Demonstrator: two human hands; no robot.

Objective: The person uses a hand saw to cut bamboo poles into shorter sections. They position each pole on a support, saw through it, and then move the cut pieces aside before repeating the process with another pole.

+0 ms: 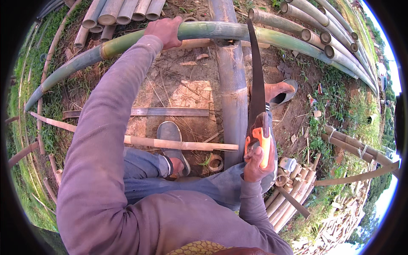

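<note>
A long green bamboo pole (212, 30) runs crosswise at the far side, over a thick upright-running bamboo log (233, 97). My left hand (165, 32) is wrapped around the pole, left of the log. In my right hand (256, 166) is a handsaw (256, 80), gripped by its orange handle. Its dark blade points away from me and crosses the pole just right of the log. Whether the teeth touch the bamboo, I cannot tell. Nearer to me, a split bamboo strip (182, 144) lies across, its right end at the log.
Cut bamboo poles are stacked at far left (123, 10) and far right (314, 25). A bundle of short bamboo lengths (293, 195) lies right of my leg. A flat metal bar (170, 111) and a bamboo ring (215, 162) rest on the dirt near my shoe (169, 131).
</note>
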